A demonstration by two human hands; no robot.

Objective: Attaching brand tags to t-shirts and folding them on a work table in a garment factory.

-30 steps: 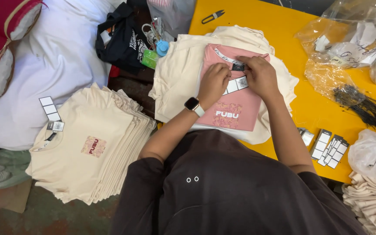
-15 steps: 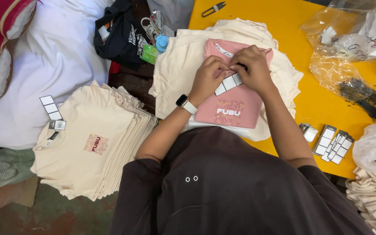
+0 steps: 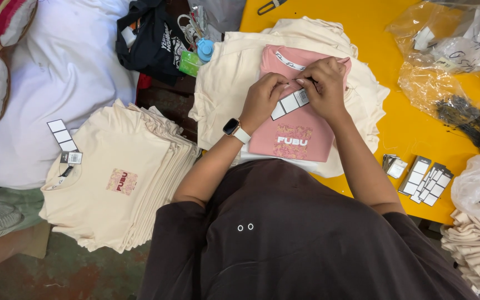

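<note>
Garment packing workshop, by every sign; tall stack of folded cream T-shirts [image 3: 112, 178] beside a yellow counter [image 3: 395, 128]; more cream shirts [image 3: 234, 72] heaped on it; bundles of card hang tags [image 3: 426, 179]; clear plastic bags [image 3: 445, 50]; black tag fasteners [image 3: 473, 122]; worn floor [image 3: 56, 278].

Cream shirt stack [image 3: 112, 178]; loose tags [image 3: 424, 180]

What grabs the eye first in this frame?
The pink T-shirt lying on a cream pile on the bright yellow table, with the left hand and right hand both pinching a white hang tag at its collar. Lower left sits a tall stack of cream T-shirts, already tagged.
</note>
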